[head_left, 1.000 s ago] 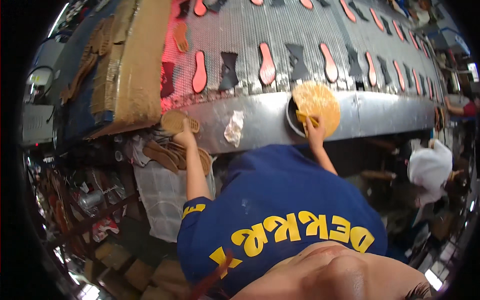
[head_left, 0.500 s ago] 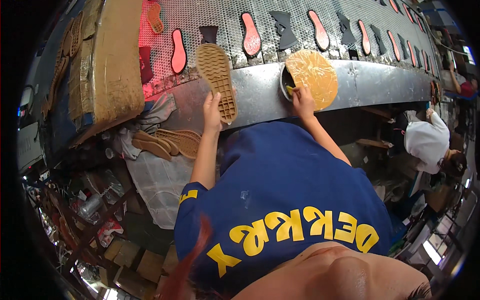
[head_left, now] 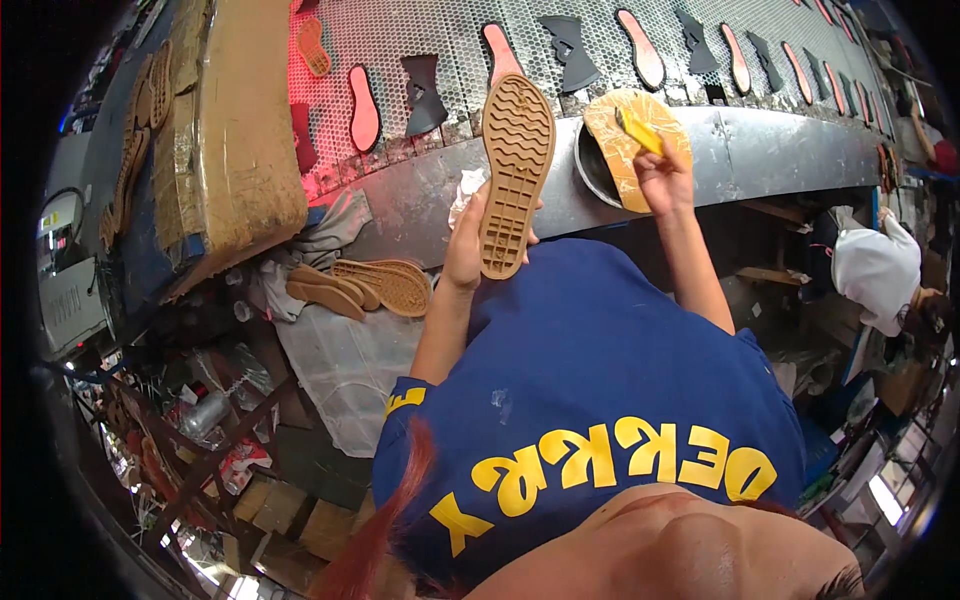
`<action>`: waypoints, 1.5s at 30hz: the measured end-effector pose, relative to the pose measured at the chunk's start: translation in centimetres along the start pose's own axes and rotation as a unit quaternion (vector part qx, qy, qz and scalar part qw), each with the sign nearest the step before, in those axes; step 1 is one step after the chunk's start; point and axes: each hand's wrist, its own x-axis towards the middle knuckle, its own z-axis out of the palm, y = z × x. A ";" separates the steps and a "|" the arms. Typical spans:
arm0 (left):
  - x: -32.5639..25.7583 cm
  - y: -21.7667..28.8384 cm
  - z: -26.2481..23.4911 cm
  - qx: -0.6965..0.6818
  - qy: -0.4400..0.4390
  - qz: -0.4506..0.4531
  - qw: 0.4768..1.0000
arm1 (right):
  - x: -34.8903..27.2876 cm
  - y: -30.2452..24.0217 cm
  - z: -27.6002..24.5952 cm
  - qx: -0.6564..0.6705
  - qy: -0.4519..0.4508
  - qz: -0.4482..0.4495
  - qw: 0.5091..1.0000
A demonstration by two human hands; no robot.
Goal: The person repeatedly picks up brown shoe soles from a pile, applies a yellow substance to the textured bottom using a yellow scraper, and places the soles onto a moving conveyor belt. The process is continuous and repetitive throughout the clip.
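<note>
My left hand grips a tan shoe sole by its lower part, tread upward, over the metal ledge. A crumpled white scrap shows beside that hand; whether I hold it cannot be told. In my right hand is a short yellow brush-like tool, its far end pointing away from me; bristles cannot be made out. Beneath it lies a yellowish, film-covered board, partly covering a round dark pot on the ledge.
Beyond the metal ledge, a mesh conveyor carries pink insoles and black cut pieces in rows. Cardboard stands at left. More tan soles lie on a plastic-covered stack near my left forearm. Another person sits at right.
My right hand has lifted the yellow tool from the pot's edge to above the board. The sole has moved right and nearer me. The whole view has shifted slightly.
</note>
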 end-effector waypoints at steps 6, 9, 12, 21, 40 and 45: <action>0.0 -0.1 0.8 -0.003 -0.086 -0.011 0.996 | -6.0 0.5 11.5 -0.233 -0.183 -0.189 0.936; -0.4 0.1 1.6 -0.007 -0.096 -0.031 0.995 | -7.9 2.4 13.7 -0.444 -0.248 -0.370 0.777; -0.8 0.5 2.5 0.003 -0.096 -0.036 0.995 | -8.3 2.0 13.6 -0.610 -0.211 -0.498 0.579; -1.6 1.1 3.5 0.062 -0.110 -0.040 0.991 | -8.1 2.4 13.2 -0.595 -0.184 -0.526 0.579; -1.3 1.3 3.1 -0.054 -0.108 -0.051 0.991 | -9.5 2.7 13.2 -0.650 -0.329 -0.396 0.558; -0.9 1.1 3.1 -0.115 -0.090 -0.061 0.987 | -10.2 2.9 13.0 -0.662 -0.351 -0.370 0.549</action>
